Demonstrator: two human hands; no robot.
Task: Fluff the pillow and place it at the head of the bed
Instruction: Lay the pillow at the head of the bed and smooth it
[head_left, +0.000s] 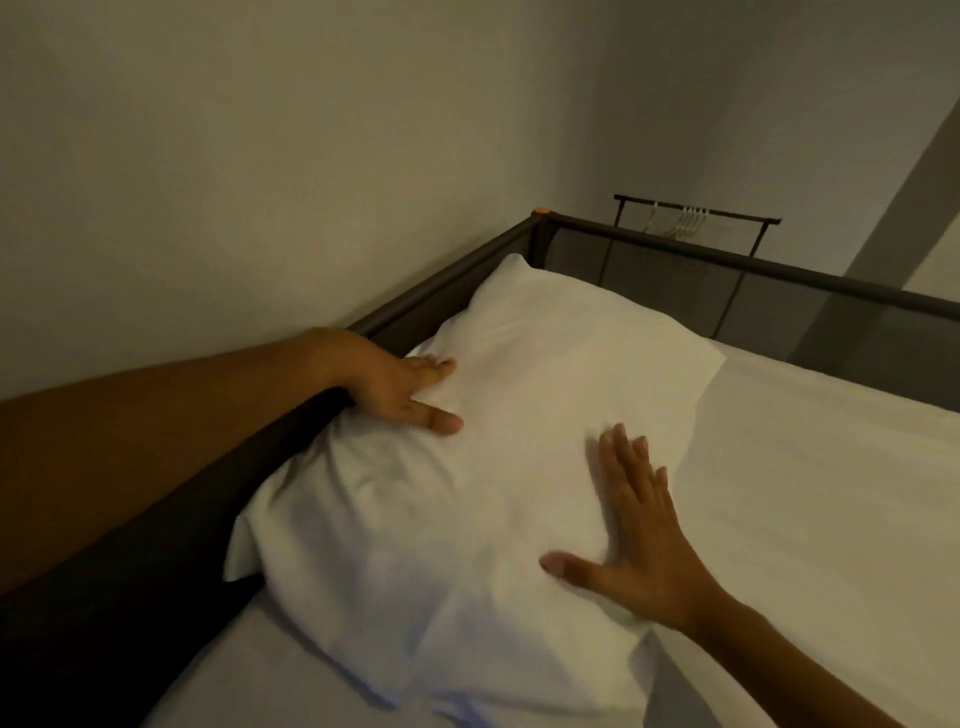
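- Pillow (498, 467) lies on the white sheet (810, 493) against the dark bed rail (447, 283), its near edge blurred.
- Our left hand (395, 384) presses its far side, fingers spread, fingertips partly sunk.
- Our right hand (639, 540) rests flat and open on it, gripping nothing.

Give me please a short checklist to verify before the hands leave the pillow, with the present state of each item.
1. Pillow lies on the sheet: ok.
2. Pillow sits in the corner by the bed rail, against the wall-side frame: ok.
3. Left hand rests open on the pillow's wall-side edge: ok.
4. Right hand lies flat and open on the near side: ok.
5. Pillow evenly fluffed: not ok, the cover shows creases and the near end looks flatter.
6. This corner is the head of the bed: cannot tell.
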